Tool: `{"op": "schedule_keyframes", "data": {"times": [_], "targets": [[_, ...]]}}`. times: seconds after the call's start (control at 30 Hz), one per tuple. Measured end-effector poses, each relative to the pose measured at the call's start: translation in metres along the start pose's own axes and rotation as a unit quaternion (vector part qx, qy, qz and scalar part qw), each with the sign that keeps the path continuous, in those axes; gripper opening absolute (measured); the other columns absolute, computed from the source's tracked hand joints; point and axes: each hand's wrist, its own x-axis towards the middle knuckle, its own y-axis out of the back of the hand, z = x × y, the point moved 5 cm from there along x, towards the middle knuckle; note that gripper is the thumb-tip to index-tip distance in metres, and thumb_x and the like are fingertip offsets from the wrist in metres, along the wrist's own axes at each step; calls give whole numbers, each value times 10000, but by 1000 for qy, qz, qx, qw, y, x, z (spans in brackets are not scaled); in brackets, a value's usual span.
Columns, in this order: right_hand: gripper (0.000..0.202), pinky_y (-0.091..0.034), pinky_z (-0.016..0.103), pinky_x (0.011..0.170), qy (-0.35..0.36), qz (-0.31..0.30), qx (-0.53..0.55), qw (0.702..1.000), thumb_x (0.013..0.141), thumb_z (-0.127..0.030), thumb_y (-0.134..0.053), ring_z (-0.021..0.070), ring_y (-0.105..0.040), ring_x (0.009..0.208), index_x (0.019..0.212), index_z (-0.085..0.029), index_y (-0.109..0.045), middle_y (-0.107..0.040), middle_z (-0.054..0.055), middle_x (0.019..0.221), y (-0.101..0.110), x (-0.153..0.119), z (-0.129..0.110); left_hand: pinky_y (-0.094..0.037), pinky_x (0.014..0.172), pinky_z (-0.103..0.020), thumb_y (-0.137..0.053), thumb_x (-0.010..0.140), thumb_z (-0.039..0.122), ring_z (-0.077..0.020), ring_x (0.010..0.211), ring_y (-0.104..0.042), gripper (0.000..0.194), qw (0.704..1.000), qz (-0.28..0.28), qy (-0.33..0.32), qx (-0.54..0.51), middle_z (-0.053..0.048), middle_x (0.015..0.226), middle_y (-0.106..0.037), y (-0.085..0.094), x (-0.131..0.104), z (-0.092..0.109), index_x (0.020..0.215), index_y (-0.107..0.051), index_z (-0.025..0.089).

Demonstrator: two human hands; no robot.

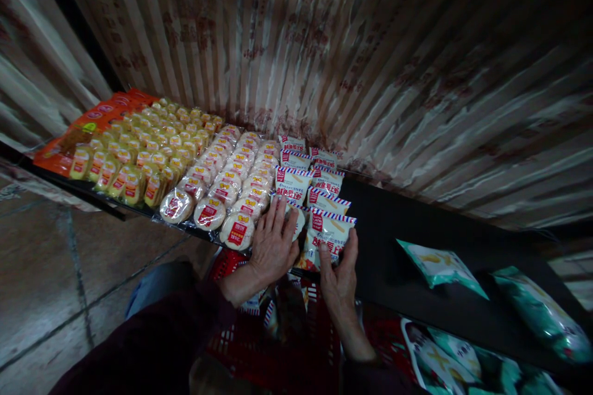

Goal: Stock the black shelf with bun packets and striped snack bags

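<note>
Two columns of white snack bags with red print and striped edges stand on a black shelf [384,222]. My left hand [274,244] lies with fingers spread against the front bag of the left column, touching its face and partly covering it. The front bag of the right column [328,234] has my right hand [340,274] at its lower right side, thumb on its face and fingers along its edge. Just left of my left hand are rows of round wrapped rice crackers [238,231].
Yellow wrapped snacks [125,182] and orange bags [99,117] fill the shelf's left end. Green bags [440,262] lie on its right part. Below are a red basket [296,352] with snack bags and a white-rimmed container of green bags [445,352]. Pleated sheeting [278,43] hangs behind.
</note>
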Motion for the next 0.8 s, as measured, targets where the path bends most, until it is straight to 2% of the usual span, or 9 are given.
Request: {"op": "schedule_keyframes", "data": {"times": [0.13, 0.4, 0.6, 0.7, 0.8], "targets": [[866, -395, 500, 1035, 3, -5, 9, 1000, 848, -611, -482, 328, -432, 1344, 1523, -165, -173, -362, 194, 1519, -1, 0, -1, -349, 1060, -518, -531, 828, 225, -341, 1474, -146, 675, 999, 35, 1, -7, -205, 1586, -179, 3, 0, 1, 1458, -302, 138], [876, -368, 519, 1063, 2, -1, 16, 1000, 846, -615, -483, 327, -411, 1361, 1526, -170, -155, -343, 193, 1530, -2, 1, 1, -307, 1086, -599, -483, 908, 249, -350, 1480, -90, 738, 996, 78, 31, -30, -175, 1614, -42, 2, 5, -4, 1532, -90, 214], [905, -341, 528, 1086, -6, 6, 3, 1000, 840, -630, -461, 341, -358, 1397, 1526, -133, -146, -313, 207, 1543, -4, 1, -2, -300, 1089, -618, -447, 955, 326, -348, 1483, -62, 673, 996, 72, 47, -30, -189, 1609, -56, -4, 9, -4, 1527, -110, 212], [909, -333, 527, 1095, -5, 0, -6, 1000, 844, -636, -441, 339, -347, 1405, 1526, -120, -133, -295, 208, 1550, -6, 0, -3, -296, 1091, -617, -412, 961, 303, -339, 1486, -32, 635, 997, 52, 54, -36, -196, 1606, -78, -7, 8, -2, 1522, -139, 183], [907, -327, 522, 1101, -2, -3, -8, 1000, 842, -640, -442, 331, -337, 1412, 1525, -127, -137, -286, 196, 1557, -7, -1, -5, -238, 1124, -614, -412, 949, 279, -339, 1486, -14, 625, 997, 41, 52, -37, -184, 1610, -68, -6, 6, 0, 1515, -177, 158]]}}
